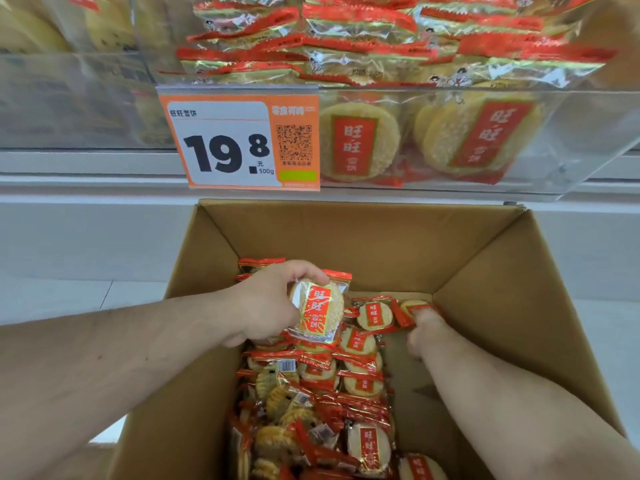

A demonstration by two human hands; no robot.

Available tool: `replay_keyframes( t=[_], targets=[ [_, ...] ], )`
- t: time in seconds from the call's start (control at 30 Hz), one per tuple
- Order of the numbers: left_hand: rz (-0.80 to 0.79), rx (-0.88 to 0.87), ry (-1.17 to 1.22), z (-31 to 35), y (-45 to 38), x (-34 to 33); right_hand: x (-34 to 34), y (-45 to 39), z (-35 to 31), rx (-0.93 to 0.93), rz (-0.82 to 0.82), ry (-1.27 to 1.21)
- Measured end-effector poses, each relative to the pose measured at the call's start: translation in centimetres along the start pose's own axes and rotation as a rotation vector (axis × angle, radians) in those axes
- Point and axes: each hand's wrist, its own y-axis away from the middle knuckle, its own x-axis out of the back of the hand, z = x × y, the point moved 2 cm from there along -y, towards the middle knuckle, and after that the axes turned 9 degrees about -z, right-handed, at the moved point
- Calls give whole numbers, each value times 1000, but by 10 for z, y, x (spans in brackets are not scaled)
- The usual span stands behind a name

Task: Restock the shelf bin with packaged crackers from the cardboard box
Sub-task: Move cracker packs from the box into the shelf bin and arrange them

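L hand [266, 306] grips one cracker pack [317, 311], fingers curled over its top edge, thumb below, held just above the pile at the box's [502, 271] far-left side. R hand [424, 329] is down at the far edge of the pile, fingertips on another pack [414, 311]; can't tell if it's pinched or only touched. Rest of packs lie loose along the box's left side and near edge; right side shows bare cardboard. Bin [571, 140] on the shelf above already looks well filled, price tag [239, 143] at its front left.

Handling, prob.: packs light, film slick and crinkly, crackers inside brittle. Best to hold across the flat faces or by the crimped red ends, w/o squeezing; set in, don't drop.
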Motion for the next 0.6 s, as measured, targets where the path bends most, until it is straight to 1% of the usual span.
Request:
replay_keyframes(
  t=[0.07,0.1,0.13,0.2,0.23,0.27,0.33,0.4,0.47,0.53,0.6],
  targets=[
    [21,-8,-23,4,5,1,6,17,-9,85,-31,-3],
    [34,-13,-42,6,8,1,7,30,-12,99,-29,12],
    [41,-17,-60,8,11,2,6,46,-14,90,-10,87],
    [37,-32,-88,14,18,1,-1,85,-18,76,159,368],
    [31,-42,-98,15,20,1,-4,104,-21,130,238,484],
    [25,-58,-100,17,22,1,-9,123,-25,178,229,543],
    [11,-97,-89,21,28,0,-17,166,-34,257,111,604],
    [18,-155,-96,30,36,0,-19,218,-44,274,4,657],
    [33,-201,-93,41,45,1,-18,268,-56,306,-116,633],
    [30,-242,-59,52,55,0,-17,309,-69,336,-292,601],
    [9,-319,-30,65,65,-2,-17,345,-78,359,-467,602]
  ],
)
